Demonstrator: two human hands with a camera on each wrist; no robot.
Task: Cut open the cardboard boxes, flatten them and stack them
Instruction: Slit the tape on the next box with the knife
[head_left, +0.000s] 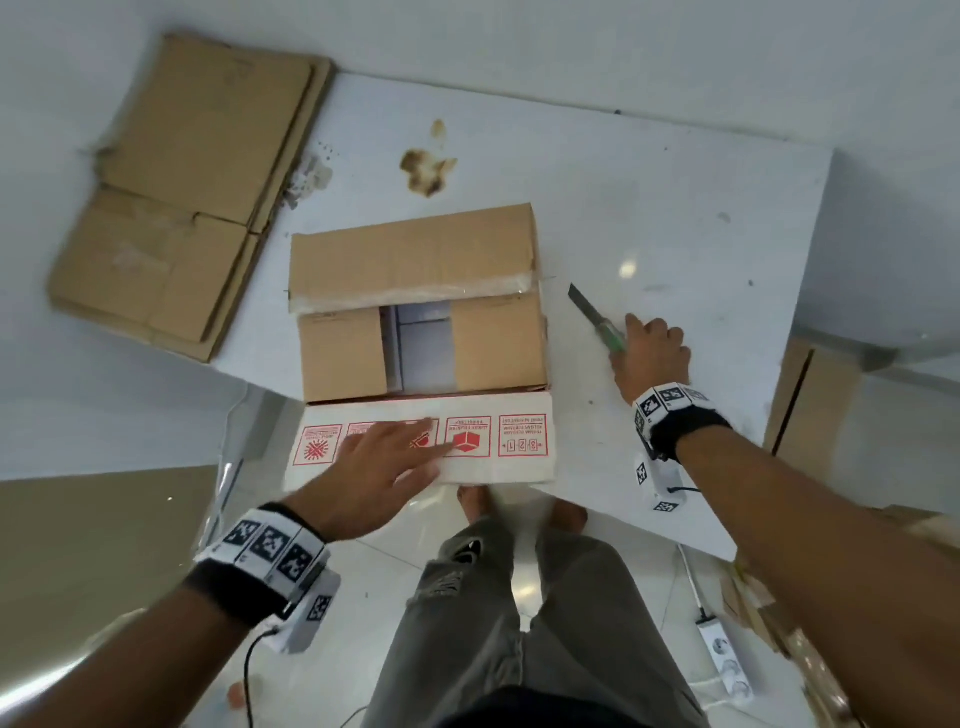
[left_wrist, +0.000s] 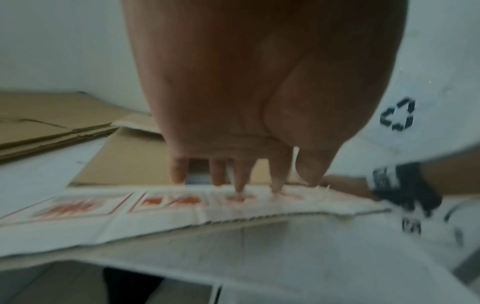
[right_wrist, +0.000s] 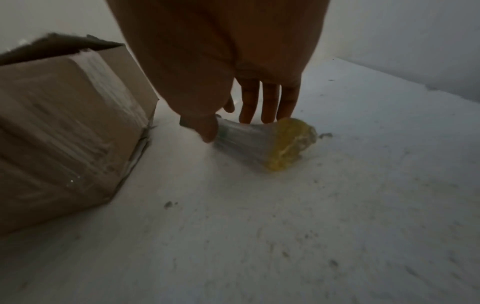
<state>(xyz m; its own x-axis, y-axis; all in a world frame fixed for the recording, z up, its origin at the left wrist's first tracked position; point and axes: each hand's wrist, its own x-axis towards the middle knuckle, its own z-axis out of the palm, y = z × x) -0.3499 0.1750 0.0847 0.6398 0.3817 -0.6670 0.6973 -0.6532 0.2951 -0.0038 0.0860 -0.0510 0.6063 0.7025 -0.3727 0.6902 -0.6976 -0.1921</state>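
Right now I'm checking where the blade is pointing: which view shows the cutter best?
The head view: the whole cutter shows, lying on the table under the right hand, blade toward the box. The right wrist view shows only its blurred handle; the left wrist view shows none of it.

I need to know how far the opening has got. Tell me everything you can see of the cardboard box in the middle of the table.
The brown cardboard box sits on the white table, its top cut open. The far flap carries clear tape along its edge; two inner flaps lie flat with a gap between them. The near flap, white with red printed symbols, folds out toward the person, and the left hand rests on it with straight fingers. The box is not yet flattened.
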